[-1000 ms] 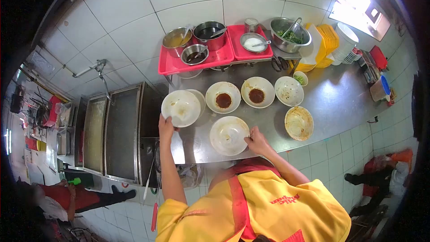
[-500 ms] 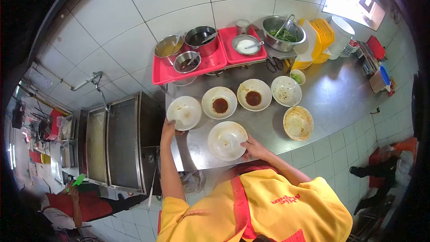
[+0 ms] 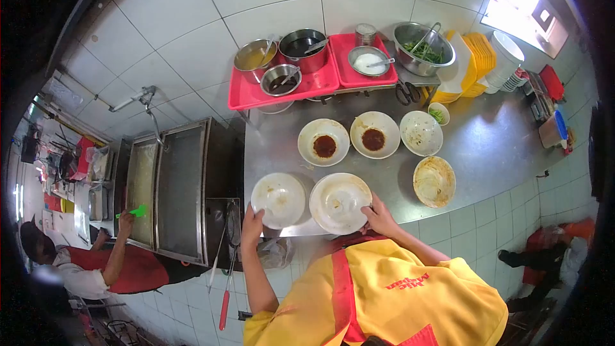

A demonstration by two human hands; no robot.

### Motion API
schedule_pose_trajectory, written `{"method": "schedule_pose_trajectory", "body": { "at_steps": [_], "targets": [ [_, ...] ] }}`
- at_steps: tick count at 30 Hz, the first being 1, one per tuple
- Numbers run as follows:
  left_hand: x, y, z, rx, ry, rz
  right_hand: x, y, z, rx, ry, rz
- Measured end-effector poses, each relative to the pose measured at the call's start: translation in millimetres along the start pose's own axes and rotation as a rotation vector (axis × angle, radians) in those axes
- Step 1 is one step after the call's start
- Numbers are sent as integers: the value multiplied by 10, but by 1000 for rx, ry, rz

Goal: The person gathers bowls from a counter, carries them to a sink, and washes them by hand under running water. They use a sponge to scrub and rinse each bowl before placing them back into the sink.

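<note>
My left hand (image 3: pixel 252 223) grips the left rim of a stained white bowl (image 3: pixel 279 211). With my right hand (image 3: pixel 379 218) I grip the right rim of another white bowl (image 3: pixel 330 214), which has residue at its bottom. The two bowls are side by side at the near edge of the steel table (image 3: pixel 474 144). Behind them, one bowl with dark red-brown sauce (image 3: pixel 316 129) stands beside a second sauce bowl (image 3: pixel 377 119). Further right are a speckled, soiled bowl (image 3: pixel 419 129) and a brown-smeared bowl (image 3: pixel 434 182).
A raised shelf carries red trays (image 3: pixel 250 95) with pots, and a steel bowl of greens (image 3: pixel 442 57). Scissors (image 3: pixel 406 92) hang below. Yellow trays (image 3: pixel 480 57) and stacked white bowls (image 3: pixel 506 51) stand right. Steel vats (image 3: pixel 182 198) are left, where a co-worker (image 3: pixel 109 266) holds a green object.
The left bowl has come toward me, in my left hand, to beside the right one. The co-worker's hand with the green object has moved over the vat.
</note>
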State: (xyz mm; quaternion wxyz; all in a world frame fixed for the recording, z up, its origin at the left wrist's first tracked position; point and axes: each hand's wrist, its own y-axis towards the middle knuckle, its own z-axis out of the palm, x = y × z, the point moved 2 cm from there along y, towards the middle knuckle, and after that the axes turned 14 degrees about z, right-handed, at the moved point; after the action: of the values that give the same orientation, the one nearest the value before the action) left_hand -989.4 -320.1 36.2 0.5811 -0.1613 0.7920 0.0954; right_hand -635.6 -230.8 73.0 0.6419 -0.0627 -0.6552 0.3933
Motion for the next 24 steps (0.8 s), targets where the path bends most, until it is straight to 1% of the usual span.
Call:
{"method": "schedule_pose_trajectory", "body": {
  "at_steps": [1,3,4,6,7,9,10,11,12,13,14,15,16,17,18,19,20,21,22,23,24],
  "targets": [
    [-109,-138,83,7,-4,-4,13,-41,-22,-8,1,5],
    [-342,-348,267,-77,-86,-100,112,-123,-71,-26,-136,-186],
    [-425,-413,368,-59,-88,-100,255,-211,-69,-43,-130,-183],
    [-530,-500,543,-10,-128,-100,612,-347,71,105,-157,-120],
    [-534,-513,622,9,-128,-96,656,-314,132,88,-148,-120],
    [-509,-540,795,80,-237,-257,690,-245,264,98,-395,-48],
    [-492,-570,858,66,-78,-77,689,-232,304,79,-380,-48],
    [-428,-594,883,90,-72,-67,678,-211,345,103,-447,-28],
    [-358,-609,882,32,-177,-102,673,-202,374,128,-514,-7],
    [-327,-601,904,-28,-282,-140,680,-216,379,111,-500,-11],
    [-942,-618,929,8,-163,-169,674,-244,383,79,-540,17],
    [-842,-618,946,25,-159,-166,652,-271,389,48,-580,48],
    [-621,-648,969,12,-363,-231,561,-221,391,35,-567,51],
    [-442,-682,985,-1,-566,-300,414,-106,392,-1,-576,-8],
    [-349,-691,1006,21,-561,-300,297,-23,386,-41,-585,-69],
    [-287,-683,1027,5,-584,-296,231,7,394,-61,-571,-67],
    [-236,-668,1048,-8,-606,-291,189,26,394,-167,-648,-155],
    [-201,-654,1062,22,-601,-288,150,27,378,-278,-723,-239],
    [-174,-629,1079,27,-585,-301,121,8,347,-308,-706,-234],
    [-224,-587,1109,32,-566,-313,104,-20,326,-312,-667,-292],
    [-316,-568,1161,69,-539,-235,98,-49,300,-316,-628,-351]
  ]
}}
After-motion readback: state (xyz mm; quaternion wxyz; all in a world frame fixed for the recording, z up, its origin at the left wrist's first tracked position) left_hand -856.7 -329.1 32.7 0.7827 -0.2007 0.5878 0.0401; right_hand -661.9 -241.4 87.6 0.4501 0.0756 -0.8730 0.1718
